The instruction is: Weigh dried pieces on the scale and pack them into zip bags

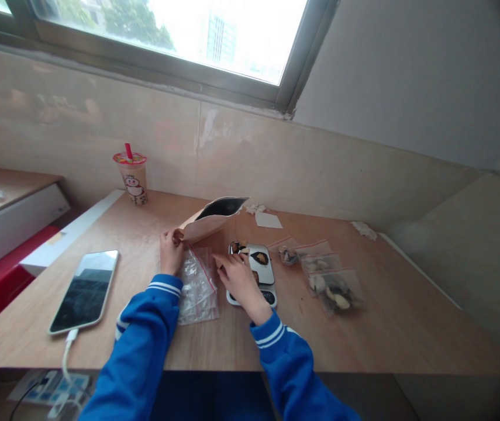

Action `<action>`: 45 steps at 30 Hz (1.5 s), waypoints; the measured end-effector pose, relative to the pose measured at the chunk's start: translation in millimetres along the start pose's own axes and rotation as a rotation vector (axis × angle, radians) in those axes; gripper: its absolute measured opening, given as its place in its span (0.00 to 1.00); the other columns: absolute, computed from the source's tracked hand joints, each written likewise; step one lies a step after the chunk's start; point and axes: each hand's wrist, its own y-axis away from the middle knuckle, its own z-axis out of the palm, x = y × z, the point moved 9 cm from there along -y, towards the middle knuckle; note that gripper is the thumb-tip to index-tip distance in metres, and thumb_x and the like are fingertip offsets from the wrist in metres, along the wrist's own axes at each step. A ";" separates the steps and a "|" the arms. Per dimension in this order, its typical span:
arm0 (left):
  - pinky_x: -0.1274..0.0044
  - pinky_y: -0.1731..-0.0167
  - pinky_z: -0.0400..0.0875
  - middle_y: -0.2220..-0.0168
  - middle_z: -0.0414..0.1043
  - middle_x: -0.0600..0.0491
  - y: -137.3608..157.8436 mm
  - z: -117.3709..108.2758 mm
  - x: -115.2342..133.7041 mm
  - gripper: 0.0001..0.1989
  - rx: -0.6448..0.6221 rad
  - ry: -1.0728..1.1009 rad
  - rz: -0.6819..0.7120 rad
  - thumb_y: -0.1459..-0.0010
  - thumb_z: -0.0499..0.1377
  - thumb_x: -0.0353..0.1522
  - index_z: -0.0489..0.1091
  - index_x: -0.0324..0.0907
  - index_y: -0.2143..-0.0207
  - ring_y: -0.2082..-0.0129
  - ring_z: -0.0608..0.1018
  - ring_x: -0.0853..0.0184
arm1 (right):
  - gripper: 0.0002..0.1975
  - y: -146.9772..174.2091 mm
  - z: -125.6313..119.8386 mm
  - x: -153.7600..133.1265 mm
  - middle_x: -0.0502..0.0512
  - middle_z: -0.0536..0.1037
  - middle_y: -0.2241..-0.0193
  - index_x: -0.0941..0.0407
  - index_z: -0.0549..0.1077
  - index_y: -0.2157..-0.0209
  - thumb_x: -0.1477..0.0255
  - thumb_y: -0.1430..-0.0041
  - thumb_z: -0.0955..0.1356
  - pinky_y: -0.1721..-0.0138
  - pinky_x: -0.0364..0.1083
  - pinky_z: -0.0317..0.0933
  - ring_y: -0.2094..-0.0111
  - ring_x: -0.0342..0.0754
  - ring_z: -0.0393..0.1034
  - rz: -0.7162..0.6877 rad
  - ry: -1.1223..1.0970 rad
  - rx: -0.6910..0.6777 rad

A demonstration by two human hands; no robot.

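My left hand [171, 251] is closed on the lower left edge of a tan paper pouch [208, 228], whose dark mouth gapes toward the back right. Below the pouch lie flat, clear zip bags [196, 292] with red seal strips. Over the left side of a small white digital scale [267, 272] is my right hand [241, 282], its fingers stretched out and apart. Dark-edged, tan slices [259, 258] rest on the scale's plate, some close to my right fingertips. Part of the plate and display is hidden by that hand.
Several filled zip bags [340, 295] lie right of the scale. A white paper piece [269, 220] and crumpled tissue [364, 230] are farther back. A drink cup [134, 180] with a straw stands back left, and a phone [85, 290] on a charging cable lies left.
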 end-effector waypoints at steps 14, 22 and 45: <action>0.67 0.57 0.74 0.59 0.62 0.48 0.8 -0.3 8.8 0.17 -0.027 -0.033 0.014 0.56 0.53 0.20 0.67 0.40 0.62 0.60 0.73 0.62 | 0.21 72.9 -35.3 68.1 0.62 0.71 0.51 0.56 0.67 0.47 0.70 0.43 0.66 0.49 0.57 0.60 0.49 0.57 0.65 0.211 -0.169 0.256; 0.67 0.58 0.75 0.58 0.64 0.47 0.4 -1.7 10.0 0.19 -0.004 -0.046 0.040 0.57 0.53 0.20 0.68 0.39 0.60 0.59 0.74 0.61 | 0.23 82.0 -36.6 96.9 0.61 0.73 0.50 0.55 0.66 0.45 0.77 0.42 0.61 0.46 0.57 0.61 0.48 0.55 0.67 0.203 -0.278 0.278; 0.79 0.70 0.74 0.45 0.65 0.45 28.9 -33.0 84.5 0.13 0.191 0.044 0.357 0.39 0.56 0.35 0.73 0.43 0.53 0.48 0.72 0.61 | 0.13 33.0 -147.8 -12.4 0.53 0.77 0.59 0.52 0.74 0.58 0.79 0.37 0.61 0.51 0.49 0.64 0.54 0.47 0.70 -0.178 -0.438 0.317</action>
